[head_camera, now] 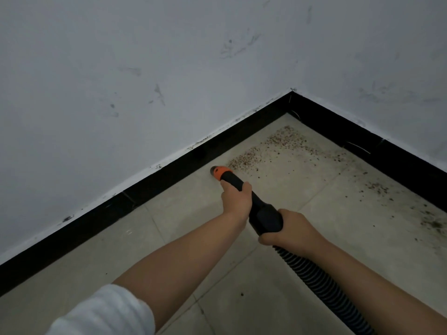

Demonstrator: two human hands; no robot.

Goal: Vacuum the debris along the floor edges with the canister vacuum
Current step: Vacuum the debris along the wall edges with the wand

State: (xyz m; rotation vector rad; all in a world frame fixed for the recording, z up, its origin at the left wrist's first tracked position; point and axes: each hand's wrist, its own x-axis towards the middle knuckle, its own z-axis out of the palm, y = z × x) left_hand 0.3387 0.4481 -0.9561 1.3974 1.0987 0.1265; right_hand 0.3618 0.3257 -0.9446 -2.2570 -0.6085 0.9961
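A black vacuum wand with an orange nozzle tip [219,172] points at the floor close to the black skirting board [169,172] of the left wall. My left hand [235,198] grips the wand just behind the nozzle. My right hand [286,229] grips the thick black handle end, where the ribbed hose [321,286] runs back towards the bottom right. Reddish-brown debris [271,147] lies scattered on the tiles just right of the nozzle, stretching towards the corner. The canister is out of view.
Two white scuffed walls meet at a corner [292,93], both lined with black skirting. Finer dark specks [411,204] dot the beige tiled floor [183,221] along the right wall.
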